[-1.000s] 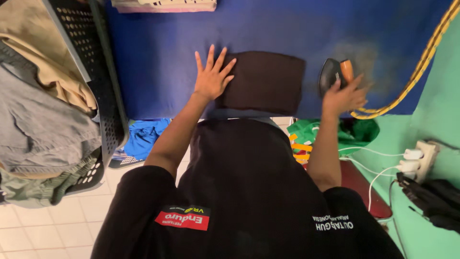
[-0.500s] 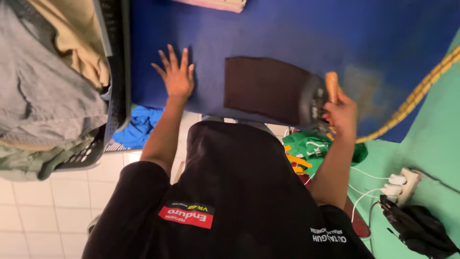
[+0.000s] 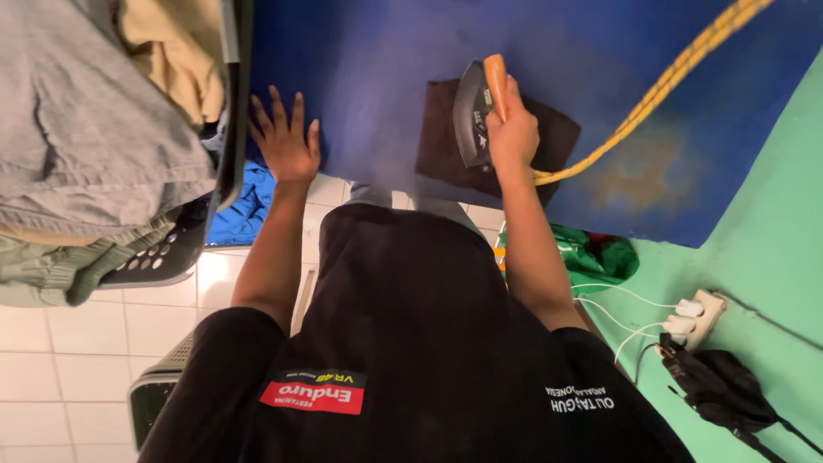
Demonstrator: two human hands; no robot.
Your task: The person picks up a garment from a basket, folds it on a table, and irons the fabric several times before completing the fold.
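My right hand [image 3: 513,133] grips the orange handle of a dark clothes iron [image 3: 474,113], which rests on a folded dark brown cloth [image 3: 557,141] lying on the blue ironing surface [image 3: 386,60]. A yellow braided cord [image 3: 677,73] runs from the iron up to the right. My left hand [image 3: 285,139] lies flat with fingers spread on the blue surface near its front edge, to the left of the cloth and beside the laundry basket.
A black laundry basket [image 3: 227,129] heaped with grey, beige and green clothes [image 3: 86,137] stands at the left. Blue fabric [image 3: 244,210] and a green bag [image 3: 600,257] lie on the floor. A white power strip [image 3: 699,313] and black bag [image 3: 720,386] sit at the right.
My right hand has slid the iron left onto the middle of the brown cloth. My left hand has moved off the cloth further left, next to the basket.
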